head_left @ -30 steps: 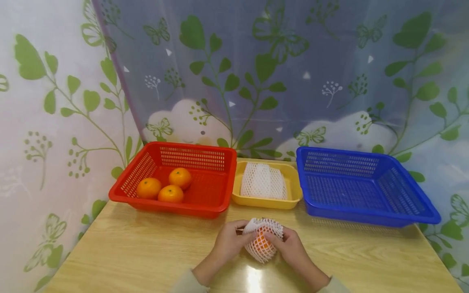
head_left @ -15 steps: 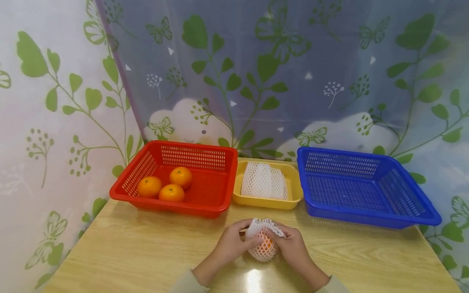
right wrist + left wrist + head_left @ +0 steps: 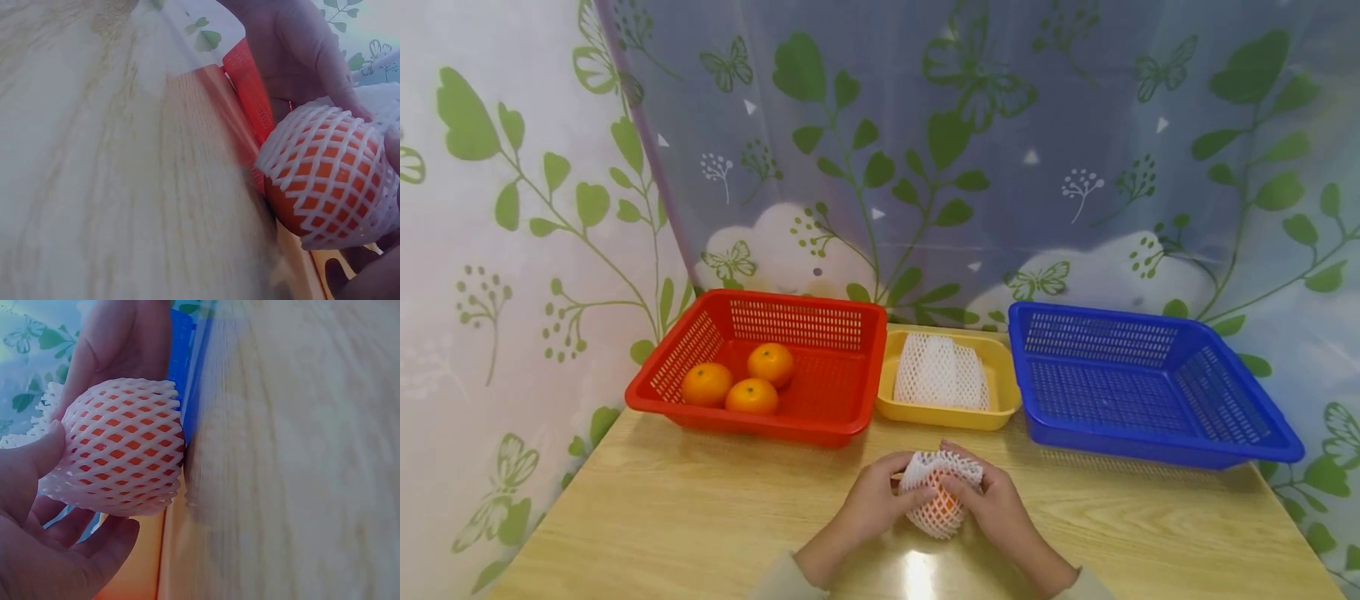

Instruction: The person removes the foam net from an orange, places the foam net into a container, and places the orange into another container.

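An orange [image 3: 331, 175] sits inside a white foam net sleeve [image 3: 125, 440], just above the table in front of the yellow tray. My left hand [image 3: 874, 498] holds it from the left, thumb on the net and fingers behind and under it. From the other side my right hand [image 3: 1000, 507] grips the net, its thumb pressed on the front and fingers behind the upper edge. The mesh covers most of the fruit; in the right wrist view bare peel shows at the lower end. Loose net stands bunched at the opposite end.
A red basket [image 3: 820, 425] with three oranges stands at the left. In the middle a yellow tray [image 3: 943, 417] holds more white foam nets [image 3: 940, 371]. A blue basket [image 3: 1150, 442] is at the right. Behind them hangs a leaf-patterned curtain [image 3: 880, 167].
Both hands stay round the netted orange. The right fingers shift at the net's upper edge, and the mesh there has moved slightly. The baskets and tray stand where they were.
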A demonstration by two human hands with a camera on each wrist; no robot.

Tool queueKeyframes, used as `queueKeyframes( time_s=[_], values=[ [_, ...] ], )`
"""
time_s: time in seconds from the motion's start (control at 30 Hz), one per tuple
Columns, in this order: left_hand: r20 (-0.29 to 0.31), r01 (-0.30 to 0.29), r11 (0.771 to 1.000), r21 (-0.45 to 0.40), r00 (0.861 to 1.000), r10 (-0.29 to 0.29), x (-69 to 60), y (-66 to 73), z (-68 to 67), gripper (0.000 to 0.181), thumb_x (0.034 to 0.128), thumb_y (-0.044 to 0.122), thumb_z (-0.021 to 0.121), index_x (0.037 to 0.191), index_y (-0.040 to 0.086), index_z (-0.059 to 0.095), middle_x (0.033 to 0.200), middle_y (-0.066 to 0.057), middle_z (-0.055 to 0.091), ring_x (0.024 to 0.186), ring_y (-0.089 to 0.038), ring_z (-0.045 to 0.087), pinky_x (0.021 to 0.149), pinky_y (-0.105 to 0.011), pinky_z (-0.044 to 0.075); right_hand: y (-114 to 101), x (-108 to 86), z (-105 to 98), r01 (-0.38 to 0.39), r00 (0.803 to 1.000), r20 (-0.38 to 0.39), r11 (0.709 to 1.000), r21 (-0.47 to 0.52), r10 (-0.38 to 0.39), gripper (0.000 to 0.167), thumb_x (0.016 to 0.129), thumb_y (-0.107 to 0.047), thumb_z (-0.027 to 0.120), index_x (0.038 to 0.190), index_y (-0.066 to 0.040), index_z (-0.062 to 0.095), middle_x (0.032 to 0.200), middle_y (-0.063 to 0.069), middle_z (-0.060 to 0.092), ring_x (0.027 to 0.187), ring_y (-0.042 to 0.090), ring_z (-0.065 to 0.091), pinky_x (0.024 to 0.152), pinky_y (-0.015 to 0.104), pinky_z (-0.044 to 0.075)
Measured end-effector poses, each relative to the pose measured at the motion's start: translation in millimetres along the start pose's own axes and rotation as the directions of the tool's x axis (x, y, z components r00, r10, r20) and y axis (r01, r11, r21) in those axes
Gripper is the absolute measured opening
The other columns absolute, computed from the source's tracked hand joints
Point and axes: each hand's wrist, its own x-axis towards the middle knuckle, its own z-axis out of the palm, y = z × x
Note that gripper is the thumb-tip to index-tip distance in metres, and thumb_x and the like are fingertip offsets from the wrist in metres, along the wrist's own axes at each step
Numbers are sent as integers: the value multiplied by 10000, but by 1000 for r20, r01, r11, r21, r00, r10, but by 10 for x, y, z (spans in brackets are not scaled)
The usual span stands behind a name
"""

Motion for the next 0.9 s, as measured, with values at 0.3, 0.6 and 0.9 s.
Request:
queueKeyframes(
  time_s=[0.3,0.6,0.9],
  values=[
    [-45,-37,999,39,998,38,6,-10,-17,253,846,113,751,1085,36,721,1136,-95,683,1064,-246,621,852,-280,524,45,-65,-12,-45,997,68,998,33,43,475,953,-116,621,1380,41,485,1329,209,560,1096,36,586,927,201,472],
    [-67,-22,998,58,997,26,3,34,-58,249,842,141,759,1067,36,734,1085,-79,710,1000,-217,648,785,-248,531,44,-82,5,-65,997,36,996,68,63,426,925,-101,657,1309,53,557,1291,158,605,1079,53,609,915,216,489],
    [14,18,998,61,1000,-19,9,14,-90,473,841,261,773,1237,37,642,1194,-96,654,1127,-253,585,889,-332,524,29,-66,31,-50,998,-31,996,80,53,320,901,-110,688,1188,29,660,1220,92,661,1081,76,624,920,230,490]
  ],
)
